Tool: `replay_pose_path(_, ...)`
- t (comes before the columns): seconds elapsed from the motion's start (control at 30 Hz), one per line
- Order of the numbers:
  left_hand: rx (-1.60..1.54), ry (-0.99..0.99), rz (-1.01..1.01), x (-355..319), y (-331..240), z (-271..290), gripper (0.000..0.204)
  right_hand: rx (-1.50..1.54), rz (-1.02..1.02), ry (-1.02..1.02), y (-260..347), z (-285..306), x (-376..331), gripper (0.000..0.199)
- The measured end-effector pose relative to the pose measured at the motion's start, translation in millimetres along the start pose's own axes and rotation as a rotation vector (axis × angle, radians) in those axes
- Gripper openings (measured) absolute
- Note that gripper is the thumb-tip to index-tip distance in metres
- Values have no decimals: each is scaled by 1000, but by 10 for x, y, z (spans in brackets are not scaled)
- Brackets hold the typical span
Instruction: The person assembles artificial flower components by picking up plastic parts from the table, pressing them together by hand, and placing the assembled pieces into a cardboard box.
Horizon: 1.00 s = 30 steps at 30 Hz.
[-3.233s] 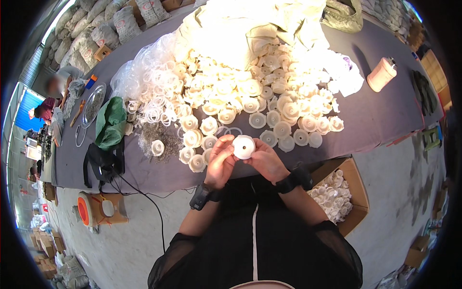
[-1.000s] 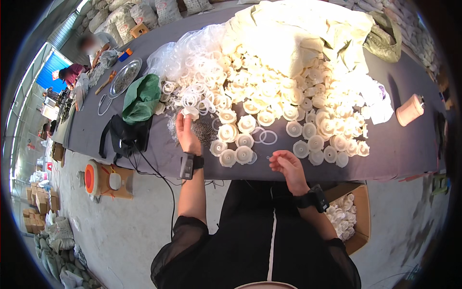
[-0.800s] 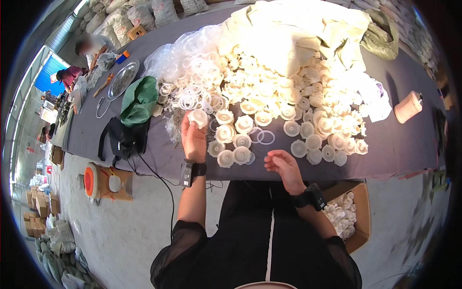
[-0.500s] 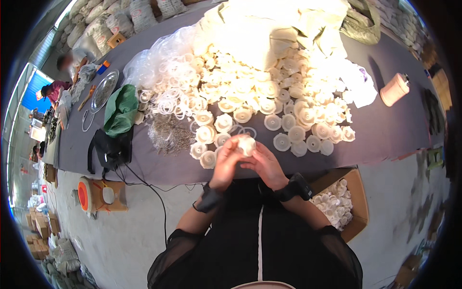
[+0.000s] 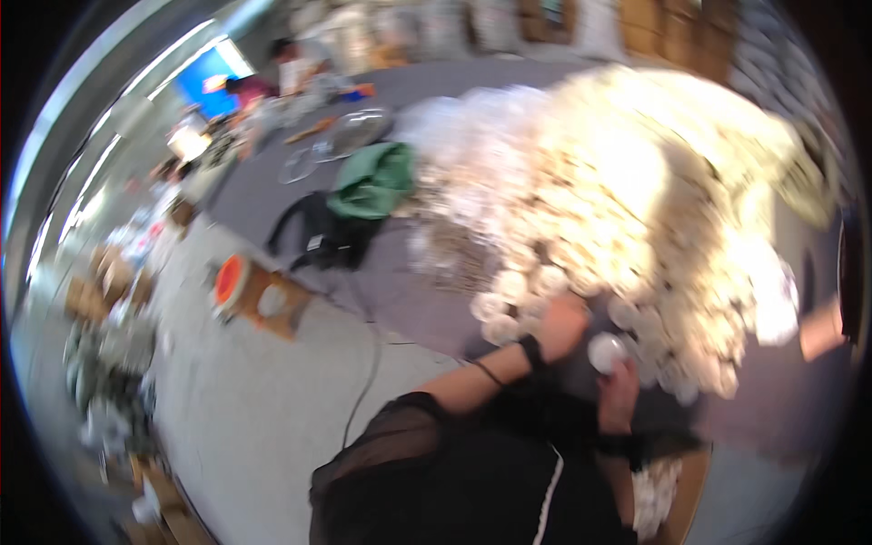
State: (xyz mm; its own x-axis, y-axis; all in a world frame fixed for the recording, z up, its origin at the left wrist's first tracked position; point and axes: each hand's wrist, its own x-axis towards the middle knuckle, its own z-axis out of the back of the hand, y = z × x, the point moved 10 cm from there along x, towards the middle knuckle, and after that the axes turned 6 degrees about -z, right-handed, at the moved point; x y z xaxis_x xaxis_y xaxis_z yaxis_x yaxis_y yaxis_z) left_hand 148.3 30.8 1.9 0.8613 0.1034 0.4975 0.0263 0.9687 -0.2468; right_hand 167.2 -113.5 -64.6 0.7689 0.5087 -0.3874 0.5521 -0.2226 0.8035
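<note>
The right hand grips a round white plastic disc by its lower edge, near the front of the grey cloth-covered table. The left hand is just beside it, at the near edge of a wide heap of cream-white round plastic parts; blur hides whether its fingers hold anything. A crumpled green bag lies farther left, against a black fabric pouch

Workshop; heaped pale parts; sacks behind
</note>
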Motion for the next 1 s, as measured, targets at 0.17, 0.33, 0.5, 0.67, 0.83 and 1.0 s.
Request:
replay_pose_path(0.17, -287, -80, 36, 9, -14, 306, 10, -74, 8, 55, 67, -22, -30, 22)
replay_pose_path(0.33, -1520, -133, 308, -123, 75, 266, 13, 52, 12, 47, -8, -61, 81, 26)
replay_pose_path(0.5, -1333, -199, 241, -244, -48, 424, 6, 37, 103, 155, 63, -248, 46, 24)
replay_pose_path(0.67, -1261, -283, 260, -319, -52, 513, 5, 73, 124, 236, 58, -388, -42, 26)
replay_pose_path(0.83, -1665, -305, 359, -391, -36, 276, 7, -179, 157, 210, 138, -486, -122, 21)
replay_pose_path(1.0, -1586, -363, 353, -410, -32, 371, 12, 94, 33, 268, -7, -457, -101, 25)
